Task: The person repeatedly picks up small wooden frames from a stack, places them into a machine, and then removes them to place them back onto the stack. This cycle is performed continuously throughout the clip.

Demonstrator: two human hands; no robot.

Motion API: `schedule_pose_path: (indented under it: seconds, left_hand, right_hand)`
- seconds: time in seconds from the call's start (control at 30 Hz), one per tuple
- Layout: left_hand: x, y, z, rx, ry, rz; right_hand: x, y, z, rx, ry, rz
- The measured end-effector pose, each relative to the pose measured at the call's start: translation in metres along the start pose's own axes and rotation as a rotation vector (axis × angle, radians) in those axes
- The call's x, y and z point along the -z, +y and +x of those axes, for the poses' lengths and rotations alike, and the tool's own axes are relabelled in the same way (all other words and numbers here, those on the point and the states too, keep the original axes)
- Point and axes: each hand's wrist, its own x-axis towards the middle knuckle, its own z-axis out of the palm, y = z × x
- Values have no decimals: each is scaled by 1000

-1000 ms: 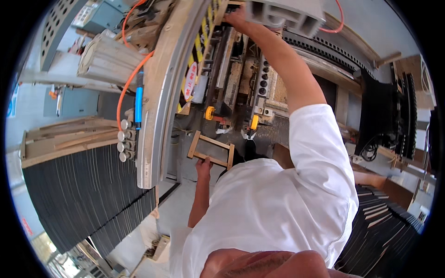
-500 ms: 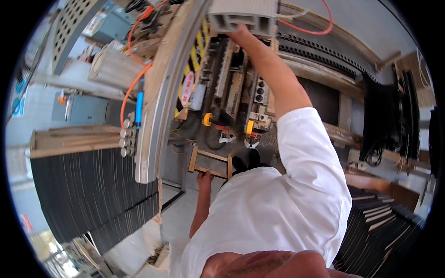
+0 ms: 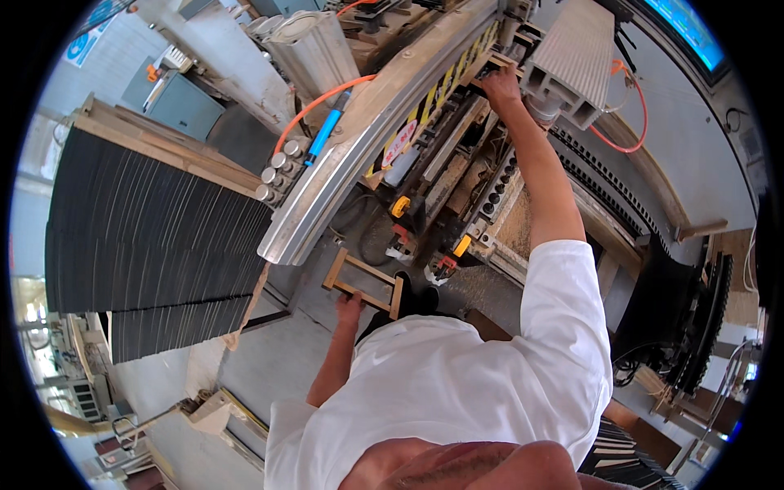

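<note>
Down by my legs, my left hand (image 3: 349, 307) grips the edge of a small rectangular wooden frame (image 3: 364, 269) made of light strips. My right arm is stretched far forward over a long machine. At its far end my right hand (image 3: 501, 83) has its fingers bent downward, close to pale wooden strips (image 3: 495, 60). What these fingers hold is too small and partly hidden. Just right of that hand hangs a ribbed grey metal beam (image 3: 572, 57). Under the arm run the machine's rails (image 3: 457, 151), dusted with sawdust, with yellow knobs (image 3: 400, 206) at the near end.
A metal guide rail (image 3: 327, 192) with a yellow-black striped strip (image 3: 437, 94) borders the machine on the left. Further left stands a big stack of dark boards (image 3: 155, 220). An orange hose (image 3: 314, 102) curves over the rail. Black equipment (image 3: 665, 314) stands to the right.
The view has turned, and the scene appears shifted. My right hand has gone from the end of the grey beam to the spot left of it. My left hand keeps the frame.
</note>
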Motion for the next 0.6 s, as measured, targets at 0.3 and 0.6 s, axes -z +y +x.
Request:
schedule_pose_path:
  seconds: [0.3,0.6]
  left_hand:
    - [26,32,-10,-153,81,-16]
    - [100,117,-116,-528,228,38]
  right_hand:
    - [15,5,12,-32,-270,-92]
    - [-21,18,24,-27,-241,-5]
